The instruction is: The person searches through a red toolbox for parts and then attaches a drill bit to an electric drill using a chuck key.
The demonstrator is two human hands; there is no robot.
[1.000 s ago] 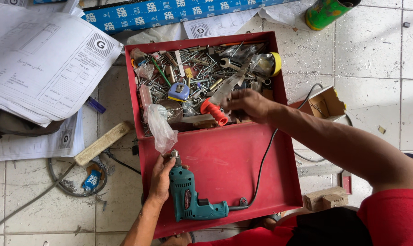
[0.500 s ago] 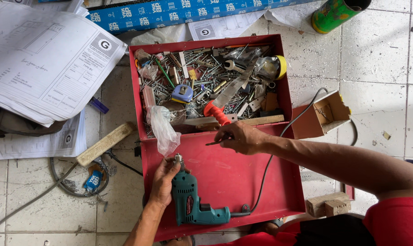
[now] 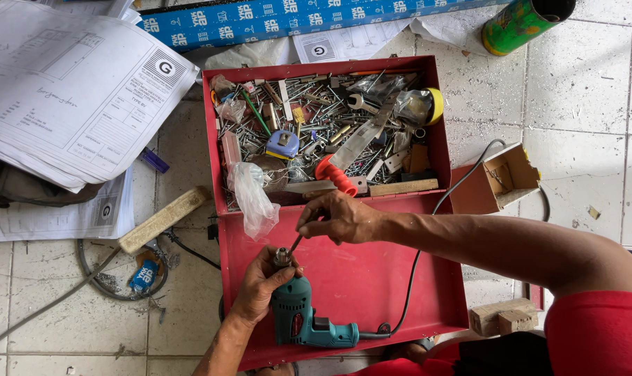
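The drill (image 3: pixel 309 322) lies on the toolbox lid (image 3: pixel 371 278), near the toolbox (image 3: pixel 211 139). Papers (image 3: pixel 65 97) lie left, a small box (image 3: pixel 500 181) right, on the floor (image 3: pixel 594 104).

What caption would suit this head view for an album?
Left hand grips a teal drill on a red toolbox lid while the right hand guides a bit into it.

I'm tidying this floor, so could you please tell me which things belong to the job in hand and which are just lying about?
In hand:
left hand gripping the chuck of the teal electric drill
right hand putting a thin drill bit to the chuck
open red toolbox under both

Lying about:
paper drawings
green can
small cardboard box
wooden block
tape measure
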